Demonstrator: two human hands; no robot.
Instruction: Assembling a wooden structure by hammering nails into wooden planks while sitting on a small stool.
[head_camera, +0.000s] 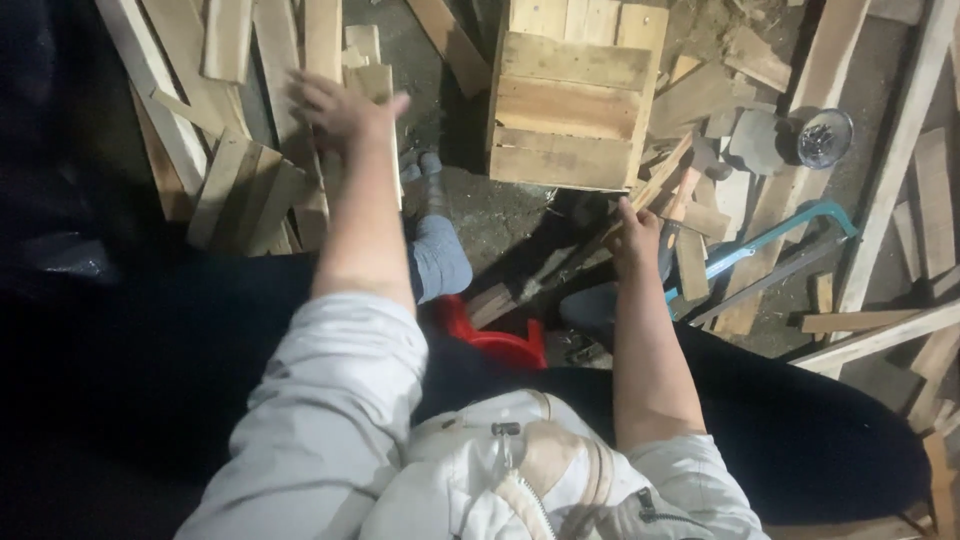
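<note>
My left hand (335, 110) reaches out over a heap of rough wooden planks (240, 190) on the left, fingers spread, touching or just above a narrow plank (322, 40); I cannot tell if it grips it. My right hand (632, 235) is closed on a thin wooden slat (655, 185) that slants up toward the right, low beside a wooden crate (570, 100). My grey-socked foot (435, 250) rests on the dirty floor between the two hands.
A hacksaw with a teal frame (770, 255) lies to the right among offcuts. A round metal tin (824, 138) of small bright parts sits at the upper right. Long boards (900, 150) lie along the right side. A red object (490, 340) is under my knees.
</note>
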